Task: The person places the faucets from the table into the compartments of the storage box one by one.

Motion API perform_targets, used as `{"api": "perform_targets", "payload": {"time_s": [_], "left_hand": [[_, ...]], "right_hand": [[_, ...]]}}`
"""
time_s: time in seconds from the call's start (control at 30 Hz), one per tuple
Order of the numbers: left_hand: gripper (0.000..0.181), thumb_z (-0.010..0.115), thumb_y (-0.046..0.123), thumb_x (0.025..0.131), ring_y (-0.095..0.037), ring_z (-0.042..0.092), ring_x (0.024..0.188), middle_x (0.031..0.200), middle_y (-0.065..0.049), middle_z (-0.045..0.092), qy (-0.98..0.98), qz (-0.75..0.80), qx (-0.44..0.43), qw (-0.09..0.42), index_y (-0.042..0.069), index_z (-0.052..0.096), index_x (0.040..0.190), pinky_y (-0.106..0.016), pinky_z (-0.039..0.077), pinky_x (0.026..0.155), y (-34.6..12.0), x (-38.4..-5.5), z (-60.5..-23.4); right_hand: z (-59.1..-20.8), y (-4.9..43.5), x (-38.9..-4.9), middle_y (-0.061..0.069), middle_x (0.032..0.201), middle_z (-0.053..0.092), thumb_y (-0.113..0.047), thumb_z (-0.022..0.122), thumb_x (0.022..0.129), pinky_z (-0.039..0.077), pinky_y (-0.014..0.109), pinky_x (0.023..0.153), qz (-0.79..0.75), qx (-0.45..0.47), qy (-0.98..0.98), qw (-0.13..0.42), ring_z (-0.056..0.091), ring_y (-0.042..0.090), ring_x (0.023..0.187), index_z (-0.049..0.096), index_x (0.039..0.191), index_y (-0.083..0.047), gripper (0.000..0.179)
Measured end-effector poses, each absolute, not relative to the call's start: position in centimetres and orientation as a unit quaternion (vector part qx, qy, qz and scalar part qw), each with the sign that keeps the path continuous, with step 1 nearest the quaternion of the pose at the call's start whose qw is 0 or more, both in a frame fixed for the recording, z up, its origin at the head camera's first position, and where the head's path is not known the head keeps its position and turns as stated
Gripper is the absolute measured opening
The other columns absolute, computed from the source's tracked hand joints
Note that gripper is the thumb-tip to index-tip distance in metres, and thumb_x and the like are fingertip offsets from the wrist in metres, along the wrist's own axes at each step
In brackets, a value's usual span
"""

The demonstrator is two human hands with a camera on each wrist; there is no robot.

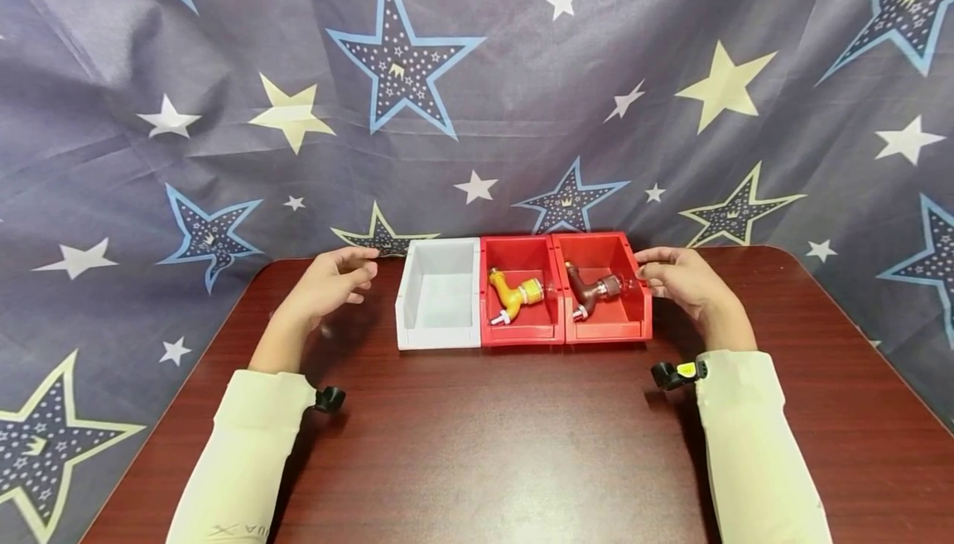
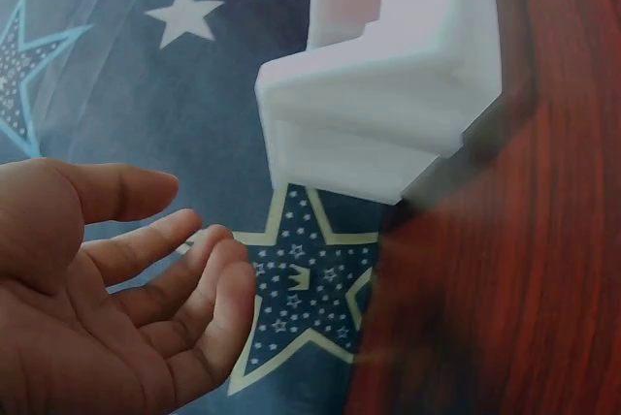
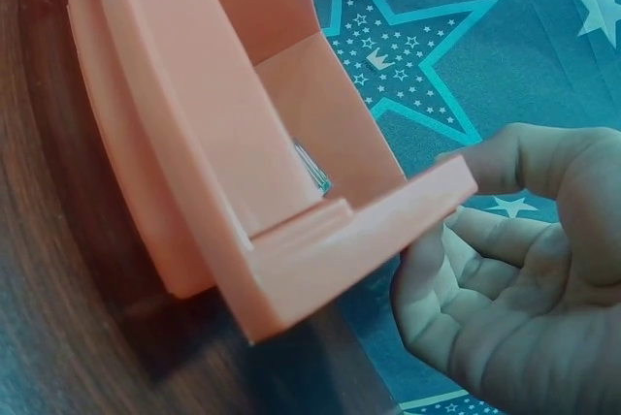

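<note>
Three storage bins stand side by side: a white bin (image 1: pixel 440 337), a middle red bin (image 1: pixel 525 335) and a right red bin (image 1: pixel 607 330). A yellow water tap (image 1: pixel 514 294) lies in the middle bin, and a dark brown tap (image 1: pixel 592 291) lies in the right one. My left hand (image 1: pixel 331 283) hovers left of the white bin, apart from it, its fingers loosely bent around nothing. My right hand (image 1: pixel 686 283) is at the right red bin's outer wall. Its fingertips (image 3: pixel 422 265) are close to that wall's edge; whether they touch it, I cannot tell.
The bins rest near the back edge of a dark red-brown wooden table (image 1: pixel 492 445). Behind it hangs a grey-blue star-patterned cloth (image 1: pixel 522 146). A black band mount sits at the left wrist (image 1: pixel 328 399), and another at the right wrist (image 1: pixel 678 374).
</note>
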State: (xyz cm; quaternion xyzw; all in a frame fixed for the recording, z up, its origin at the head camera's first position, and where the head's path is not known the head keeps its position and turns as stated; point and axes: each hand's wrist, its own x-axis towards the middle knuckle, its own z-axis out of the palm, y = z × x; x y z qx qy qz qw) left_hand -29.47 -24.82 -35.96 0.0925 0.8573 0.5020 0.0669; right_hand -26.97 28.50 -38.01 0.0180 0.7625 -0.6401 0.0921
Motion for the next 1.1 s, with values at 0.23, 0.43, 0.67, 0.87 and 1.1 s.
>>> {"api": "perform_targets", "payload": {"time_s": [0.23,0.43,0.67,0.87,1.1], "left_hand": [[0.043,0.059,0.016,0.104,-0.019,0.062,0.098,0.127,-0.022,0.062,0.882,0.456,0.105,0.045,0.001,0.054,0.144,-0.032,0.057,0.077,-25.5,-29.4,-35.5],[0.039,0.063,0.016,0.101,-0.025,0.067,0.093,0.123,-0.02,0.068,0.928,0.355,0.111,-0.012,0.003,0.06,0.138,-0.037,0.052,0.08,-26.0,-29.9,-35.9],[0.043,0.063,0.014,0.097,-0.039,0.063,0.104,0.121,-0.026,0.065,0.959,0.245,0.131,-0.06,-0.002,0.059,0.137,-0.055,0.046,0.093,-26.6,-30.3,-36.3],[0.046,0.062,0.014,0.095,-0.05,0.052,0.119,0.131,-0.029,0.055,0.978,0.127,0.148,-0.074,-0.002,0.057,0.138,-0.065,0.043,0.097,-26.7,-30.4,-37.2],[0.053,0.064,0.01,0.09,-0.051,0.044,0.121,0.134,-0.029,0.052,0.986,0.043,0.145,-0.072,0.0,0.055,0.141,-0.067,0.04,0.09,-27.1,-30.1,-38.1]], "right_hand": [[-38.0,28.7,-27.1,-0.001,0.091,0.069,0.0,0.054,0.098,0.058,0.025,0.077,-0.647,0.015,0.757,0.097,0.066,0.01,0.078,0.042,0.143,0.015,0.049],[-38.0,28.8,-27.1,0.0,0.094,0.07,0.0,0.054,0.098,0.058,0.027,0.079,-0.644,0.013,0.759,0.095,0.068,0.012,0.081,0.041,0.144,0.015,0.05],[-38.1,28.9,-27.2,0.0,0.094,0.07,0.0,0.054,0.098,0.058,0.027,0.08,-0.645,0.013,0.758,0.096,0.068,0.012,0.082,0.042,0.143,0.015,0.049],[-38.1,28.9,-27.2,0.0,0.094,0.07,0.0,0.054,0.098,0.058,0.026,0.078,-0.647,0.011,0.756,0.096,0.068,0.012,0.081,0.042,0.142,0.015,0.049],[-38.1,28.7,-27.1,0.0,0.089,0.069,0.001,0.054,0.097,0.057,0.024,0.073,-0.655,0.01,0.75,0.097,0.064,0.008,0.073,0.041,0.142,0.016,0.048]]}}
